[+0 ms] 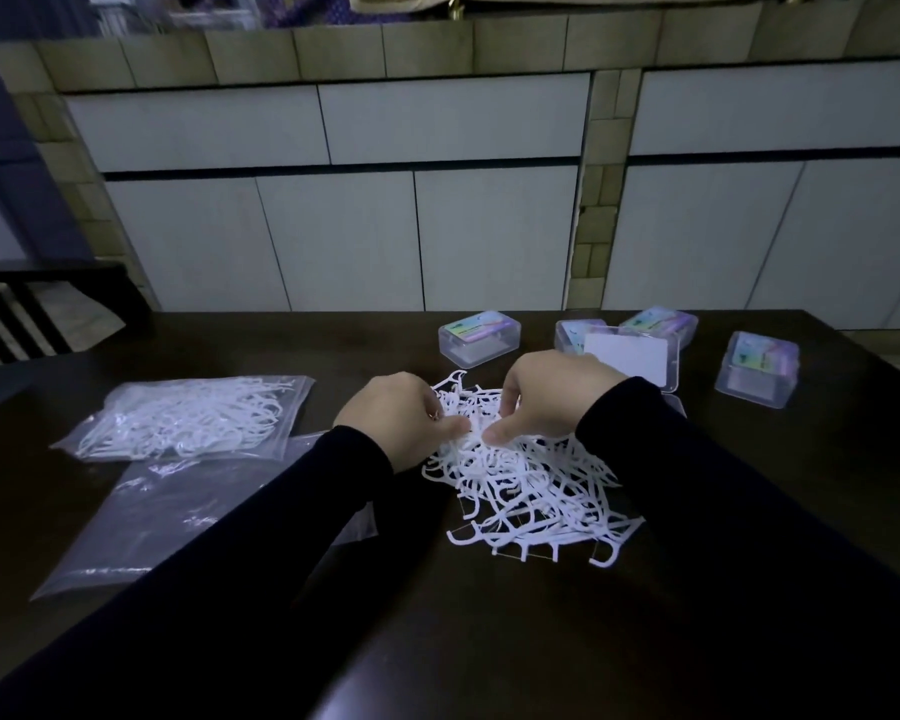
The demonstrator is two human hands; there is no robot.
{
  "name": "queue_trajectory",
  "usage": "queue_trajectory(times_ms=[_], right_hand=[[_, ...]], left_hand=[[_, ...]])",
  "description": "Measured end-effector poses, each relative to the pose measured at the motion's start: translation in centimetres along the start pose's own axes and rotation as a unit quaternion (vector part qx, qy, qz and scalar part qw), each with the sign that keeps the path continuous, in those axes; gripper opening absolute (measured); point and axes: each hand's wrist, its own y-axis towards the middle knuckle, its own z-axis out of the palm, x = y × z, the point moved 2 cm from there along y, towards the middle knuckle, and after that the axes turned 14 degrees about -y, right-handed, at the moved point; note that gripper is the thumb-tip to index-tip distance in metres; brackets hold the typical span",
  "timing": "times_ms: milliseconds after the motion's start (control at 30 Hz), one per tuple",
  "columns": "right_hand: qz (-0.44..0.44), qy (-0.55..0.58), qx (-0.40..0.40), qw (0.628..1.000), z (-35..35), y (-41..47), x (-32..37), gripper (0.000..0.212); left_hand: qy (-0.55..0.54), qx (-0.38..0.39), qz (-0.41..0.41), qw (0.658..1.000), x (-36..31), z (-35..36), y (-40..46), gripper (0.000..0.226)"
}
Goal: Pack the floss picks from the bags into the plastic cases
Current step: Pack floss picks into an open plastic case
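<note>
**Mia:** The fingers (450,426) of the left hand (396,415) are curled in tight. They pinch some picks at the top of the pile of floss picks (526,485).

**Ben:** And the right hand (546,392)?

**Mia:** Its fingers bend down into the same pile, and its thumb touches the picks. I cannot tell if it has really grabbed one.

**Ben:** Where is the pile?

**Mia:** In the middle of the dark surface (489,641), right under the hands.

**Ben:** Are there more picks?

**Mia:** Yes. At nine o'clock from the pile is a full bag (188,418), not poured out yet. At about eight o'clock lies an empty bag (167,517), flat.

**Ben:** And the cases?

**Mia:** At twelve o'clock sits a closed case (479,337). From one to two o'clock there are more cases (757,374), and an open case (632,356) just behind the right hand.

**Ben:** So how far along is it?

**Mia:** I think it has only just begun. One bag looks poured out, but I see no picks in any case.
</note>
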Motion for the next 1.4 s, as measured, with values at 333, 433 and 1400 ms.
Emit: queue_trajectory(times_ms=[333,433,1400], right_hand=[[0.004,0.051,-0.012,0.999,0.0,-0.3,0.1,0.040],[0.006,0.090,-0.013,0.996,0.0,-0.3,0.0,0.036],[-0.044,0.409,-0.156,0.898,-2.3,-3.5,-6.9,0.015]], left_hand=[[-0.100,0.002,-0.032,0.994,0.9,0.7,0.8,0.037],[-0.165,-0.012,-0.037,0.985,1.1,0.5,0.9,0.017],[-0.121,-0.323,0.245,0.906,-3.7,-2.2,-1.1,0.011]])
